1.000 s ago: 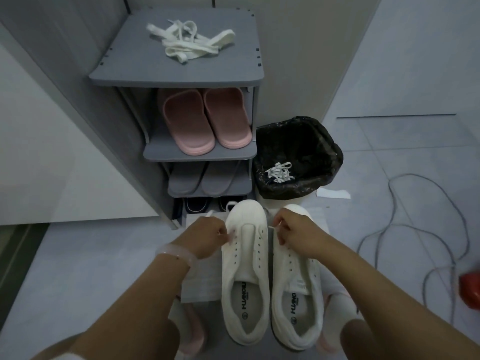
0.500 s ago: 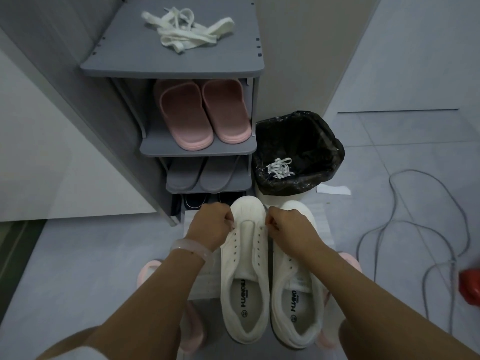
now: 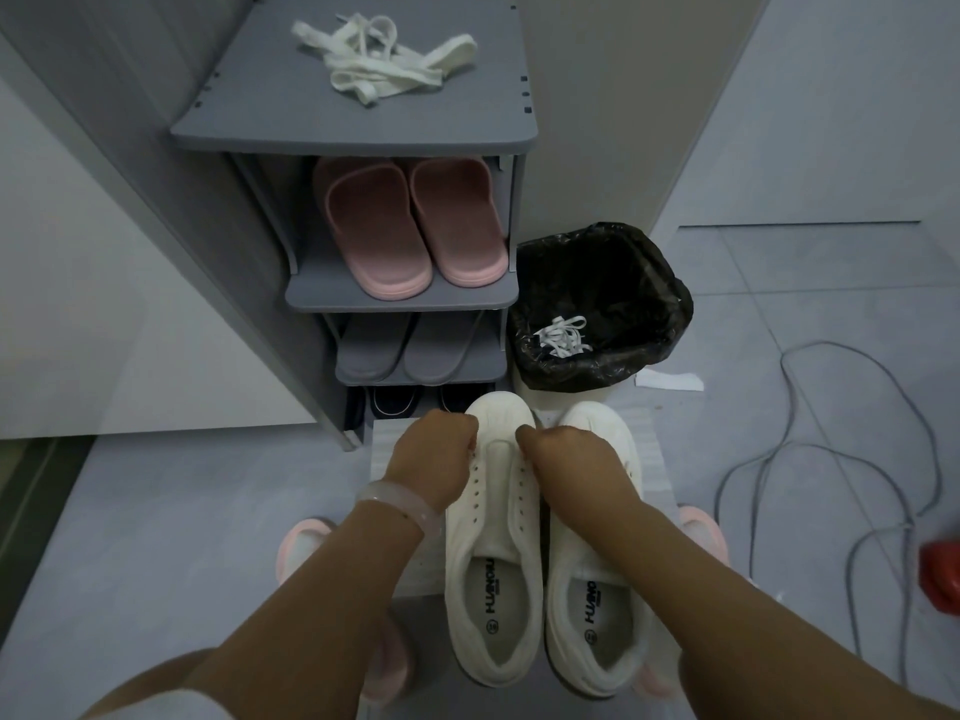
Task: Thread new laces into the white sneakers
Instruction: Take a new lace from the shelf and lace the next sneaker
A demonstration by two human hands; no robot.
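Two white sneakers stand side by side on the floor, toes pointing away from me. The left sneaker (image 3: 493,517) shows bare eyelets along its tongue; the right sneaker (image 3: 597,595) lies partly under my right forearm. My left hand (image 3: 431,459) and my right hand (image 3: 571,465) are curled at either side of the left sneaker's front eyelets, each pinching what looks like an end of a white lace; the lace itself is almost wholly hidden by the fingers. A loose bundle of white laces (image 3: 384,65) lies on top of the grey shoe rack (image 3: 353,132).
Pink slippers (image 3: 410,226) and grey slippers fill the rack's shelves. A bin with a black liner (image 3: 623,262) beside the rack holds old laces (image 3: 561,337). A white sheet (image 3: 654,459) lies under the sneakers. A grey cable (image 3: 852,459) and a red object (image 3: 940,574) are at right.
Both hands have moved forward along the left sneaker toward its toe and drawn closer together. The lace end seen by the right hand earlier is now hidden.
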